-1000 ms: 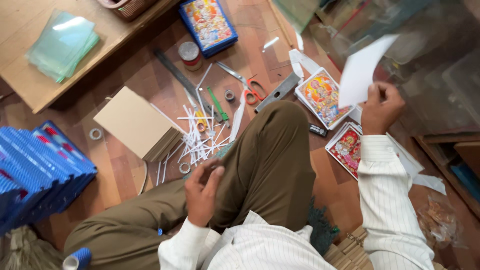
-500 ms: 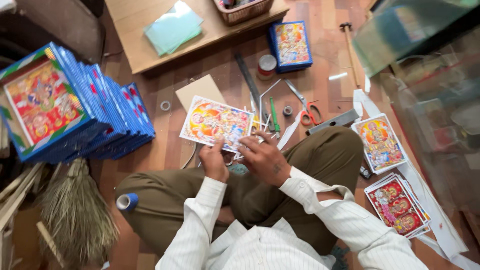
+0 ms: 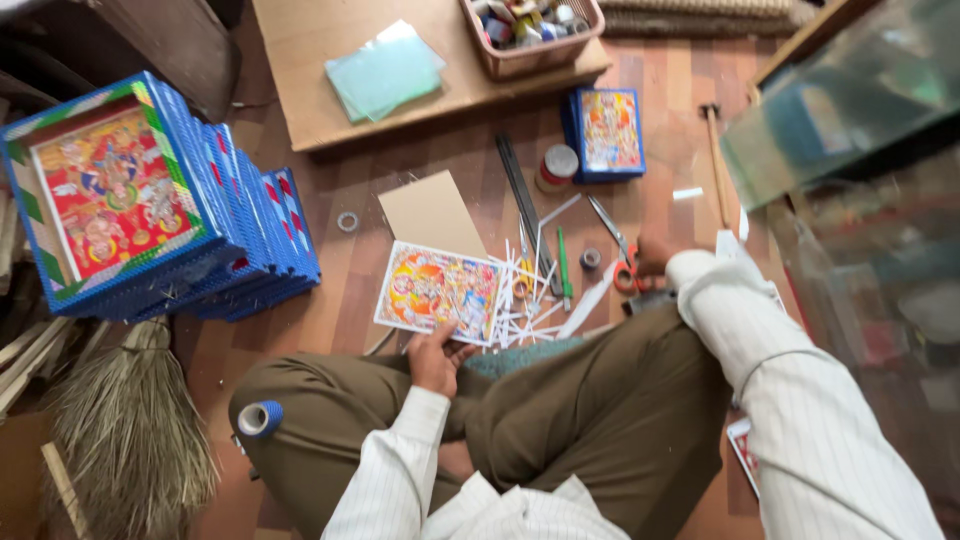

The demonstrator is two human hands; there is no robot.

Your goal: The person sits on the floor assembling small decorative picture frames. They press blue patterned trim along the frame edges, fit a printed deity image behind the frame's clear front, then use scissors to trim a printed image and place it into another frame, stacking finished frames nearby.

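I sit cross-legged on a wooden floor. My left hand (image 3: 437, 355) grips the near edge of a colourful printed picture (image 3: 440, 290) that lies flat in front of my knees. My right hand (image 3: 650, 255) reaches out to the right and rests on red-handled scissors (image 3: 622, 262); my striped sleeve hides most of the hand, so its grip is unclear. Several white paper strips (image 3: 525, 295) lie scattered between the print and the scissors.
A stack of blue framed pictures (image 3: 110, 190) leans at the left, above a broom (image 3: 130, 440). Behind lie cardboard (image 3: 430, 212), a low wooden table (image 3: 300, 110) with glass sheets (image 3: 385, 75), a small framed picture (image 3: 605, 130), a hammer (image 3: 715, 160) and a glass panel (image 3: 830, 120). A blue tape roll (image 3: 260, 418) sits on my knee.
Both hands held the print half a second ago. My right hand has let go and swung right to the scissors, and the print has come down onto the floor.
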